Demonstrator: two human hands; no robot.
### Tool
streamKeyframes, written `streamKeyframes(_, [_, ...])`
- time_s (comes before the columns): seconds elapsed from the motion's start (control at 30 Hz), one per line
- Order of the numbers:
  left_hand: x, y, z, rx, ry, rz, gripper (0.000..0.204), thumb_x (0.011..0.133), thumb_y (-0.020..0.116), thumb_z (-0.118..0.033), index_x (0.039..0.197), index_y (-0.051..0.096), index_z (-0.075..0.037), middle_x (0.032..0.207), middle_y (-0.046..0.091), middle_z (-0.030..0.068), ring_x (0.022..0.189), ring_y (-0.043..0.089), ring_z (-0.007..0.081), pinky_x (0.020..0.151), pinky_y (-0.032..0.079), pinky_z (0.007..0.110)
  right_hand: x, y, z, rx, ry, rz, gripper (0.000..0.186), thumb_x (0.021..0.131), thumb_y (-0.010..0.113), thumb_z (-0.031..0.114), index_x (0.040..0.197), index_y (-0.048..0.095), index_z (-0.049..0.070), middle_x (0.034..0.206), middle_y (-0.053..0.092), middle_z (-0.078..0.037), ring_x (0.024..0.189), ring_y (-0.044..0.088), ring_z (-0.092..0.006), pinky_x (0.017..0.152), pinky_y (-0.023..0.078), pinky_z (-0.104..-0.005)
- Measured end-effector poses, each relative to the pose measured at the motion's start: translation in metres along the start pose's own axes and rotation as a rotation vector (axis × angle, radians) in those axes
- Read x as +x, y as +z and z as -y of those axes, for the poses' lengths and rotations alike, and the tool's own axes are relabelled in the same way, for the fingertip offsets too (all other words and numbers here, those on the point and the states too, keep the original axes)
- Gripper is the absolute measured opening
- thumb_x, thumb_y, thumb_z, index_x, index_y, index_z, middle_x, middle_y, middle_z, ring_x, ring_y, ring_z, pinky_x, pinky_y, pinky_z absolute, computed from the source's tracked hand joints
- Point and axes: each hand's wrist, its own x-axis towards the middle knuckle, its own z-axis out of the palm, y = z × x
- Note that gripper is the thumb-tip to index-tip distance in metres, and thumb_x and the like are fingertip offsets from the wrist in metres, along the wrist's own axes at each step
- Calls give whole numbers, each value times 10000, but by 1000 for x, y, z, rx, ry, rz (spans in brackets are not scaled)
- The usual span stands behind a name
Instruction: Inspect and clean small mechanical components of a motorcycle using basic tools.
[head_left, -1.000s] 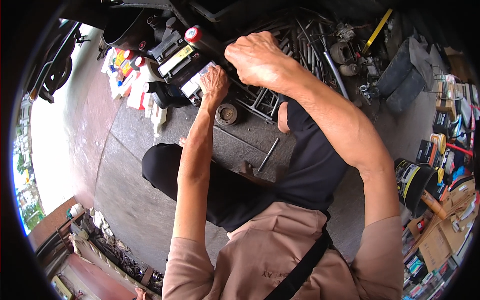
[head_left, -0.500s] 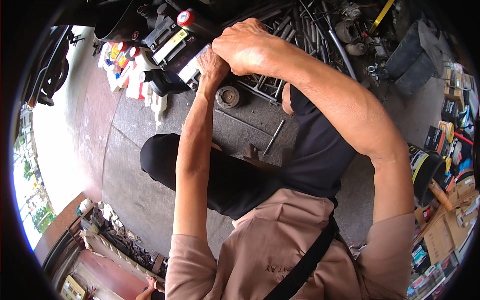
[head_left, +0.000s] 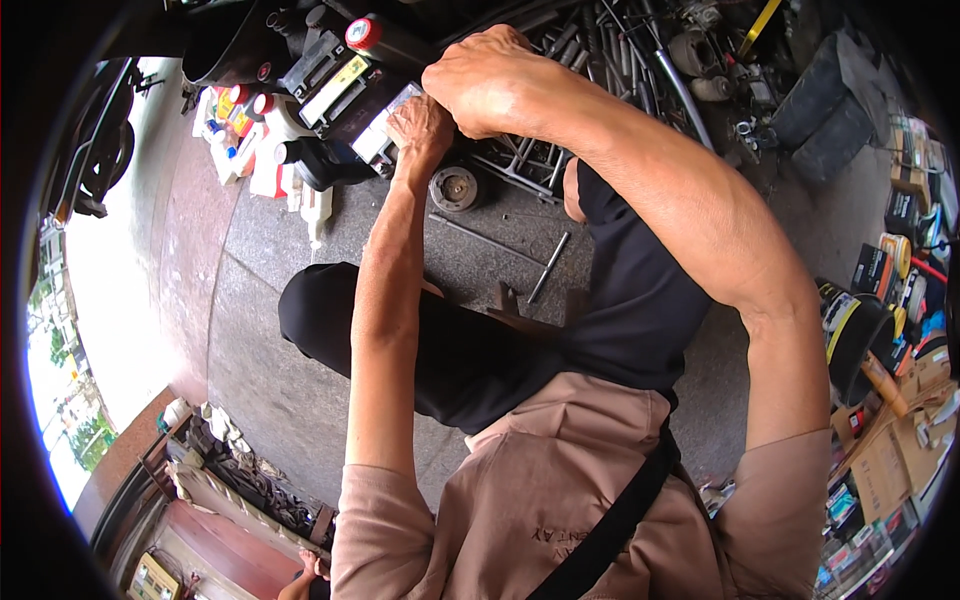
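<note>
Bottles (head_left: 270, 140), several, white, red and yellow: grouped on the floor (head_left: 290, 365), well to the left of both hands.
Jug (head_left: 318, 166), black: upright state unclear; beside the bottles.
Box (head_left: 335, 92), black with a yellow label: just left of the next item.
Pale-topped box (head_left: 374, 138): directly under the fingers of the left grip, its right part covered by them.
Left grip (head_left: 420, 127): back of the hand uppermost, fingers bent down onto the pale-topped box; cannot tell whether they pinch anything.
Metal disc (head_left: 455, 188), round: on the floor, just below the left grip.
Right grip (head_left: 485, 85): knuckles bent, fingers curled inward; fingertips hidden, so cannot tell what, if anything, they pinch. Beside the left grip, overlapping its edge in view; contact cannot be told. The pale-topped box lies to its left.
Metal bars (head_left: 549, 268), thin, meeting in a T: on the floor, between the knees and the disc.
Metal tools (head_left: 625, 80), long, heaped: right of the right grip.
Container (head_left: 828, 105), black: far right of the heap.
</note>
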Motion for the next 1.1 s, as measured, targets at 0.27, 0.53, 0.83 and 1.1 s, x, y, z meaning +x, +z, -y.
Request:
streamKeyframes(0.27, [-8,-11,2,-90,70,-46,263,838,596,-292,878,711,-59,826,698,198,776,686,380,635,496,501,-1,0,1,-15,-1,0,282,657,698,19,937,723,41,930,721,-144,913,698,-274,752,553,-424])
streamKeyframes(0.53, [3,7,4,-59,-20,-22,262,831,605,-276,839,707,-35,801,696,196,748,687,374,613,498,490,1,-1,2,-41,24,67,333,613,726,1,944,726,41,933,723,-141,923,696,-271,754,553,-426])
streamKeyframes(0.83, [-5,6,10,-175,70,-132,261,820,607,-286,854,721,-54,827,695,218,765,686,402,631,513,501,4,1,1,-27,36,53,326,600,738,5,924,730,38,925,723,-142,920,696,-276,754,547,-431])
streamKeyframes(1.1, [-6,3,18,-192,82,-105,300,792,649,-336,895,727,-65,849,695,228,770,687,395,647,531,483,3,0,0,-39,38,74,325,583,725,-2,906,723,27,918,721,-153,908,698,-286,747,546,-433])
